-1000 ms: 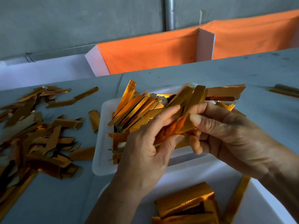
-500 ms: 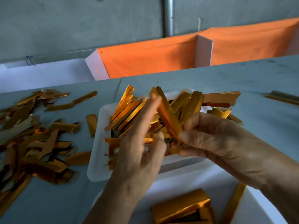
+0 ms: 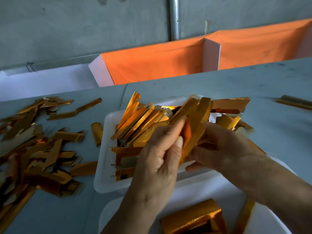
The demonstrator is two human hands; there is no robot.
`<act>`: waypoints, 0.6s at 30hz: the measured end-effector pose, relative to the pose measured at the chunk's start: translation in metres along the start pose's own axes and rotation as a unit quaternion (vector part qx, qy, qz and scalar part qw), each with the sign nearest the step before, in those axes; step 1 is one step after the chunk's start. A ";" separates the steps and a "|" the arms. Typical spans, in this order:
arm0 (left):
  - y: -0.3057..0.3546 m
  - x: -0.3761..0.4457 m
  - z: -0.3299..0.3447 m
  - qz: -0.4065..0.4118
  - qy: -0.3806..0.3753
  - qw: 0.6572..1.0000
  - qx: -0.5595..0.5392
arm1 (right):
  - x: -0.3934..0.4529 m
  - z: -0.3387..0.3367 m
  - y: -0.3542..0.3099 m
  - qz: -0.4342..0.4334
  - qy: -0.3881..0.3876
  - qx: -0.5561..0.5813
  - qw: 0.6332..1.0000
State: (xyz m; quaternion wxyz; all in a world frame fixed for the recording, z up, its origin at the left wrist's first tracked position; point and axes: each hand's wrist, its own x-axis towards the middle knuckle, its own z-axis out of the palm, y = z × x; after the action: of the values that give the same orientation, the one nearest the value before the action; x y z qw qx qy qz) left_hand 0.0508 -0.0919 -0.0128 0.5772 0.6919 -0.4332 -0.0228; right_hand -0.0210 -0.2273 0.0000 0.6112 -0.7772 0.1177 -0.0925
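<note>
With left hand (image 3: 158,159), pinches a gold strip (image 3: 193,132) between thumb and fingers; with right hand (image 3: 224,147), grips its other side, fingers curled. Holds strip tilted just above the heaped tray (image 3: 105,149) near the table's (image 3: 253,85) front edge. More strips (image 3: 42,149) scattered toward the left edge.

orange cloth (image 3: 152,65), metal pipe (image 3: 174,17) behind.

Gold foil strip (image 3: 195,129) in hand
Long, narrow and glossy with an orange sheen on one face, it stands steeply tilted above the white tray (image 3: 101,157)
</note>
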 end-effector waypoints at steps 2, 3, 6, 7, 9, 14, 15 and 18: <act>0.004 -0.001 0.005 0.013 -0.013 0.999 0.028 | 0.002 0.001 0.004 0.000 0.015 0.019 1.000; 0.005 -0.001 0.005 0.009 -0.020 0.999 0.030 | 0.003 0.000 0.005 0.000 0.020 0.022 1.000; 0.005 -0.002 -0.001 -0.033 -0.047 0.998 -0.008 | 0.004 -0.010 0.007 -0.021 0.009 0.027 0.999; 0.004 -0.002 -0.003 -0.045 -0.063 0.997 -0.031 | 0.003 -0.014 0.004 -0.036 0.008 0.053 0.998; 0.003 -0.001 -0.006 -0.057 -0.079 0.993 -0.062 | 0.001 -0.023 0.002 -0.060 0.022 0.090 0.994; -0.001 0.001 -0.006 -0.069 -0.122 0.983 -0.121 | 0.001 -0.031 -0.004 -0.085 0.046 0.033 0.995; -0.002 0.000 -0.005 -0.067 -0.133 0.980 -0.129 | 0.001 -0.031 -0.005 -0.085 0.039 0.045 0.995; -0.005 -0.001 -0.005 -0.062 -0.136 0.981 -0.120 | 0.001 -0.030 -0.008 -0.075 0.023 0.090 0.993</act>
State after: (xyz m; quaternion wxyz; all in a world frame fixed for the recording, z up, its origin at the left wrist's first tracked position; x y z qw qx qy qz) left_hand 0.0552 -0.0873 -0.0156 0.5890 0.6335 -0.4585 -0.2041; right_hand -0.0286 -0.2537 0.0149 0.6674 -0.7232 0.0643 -0.1656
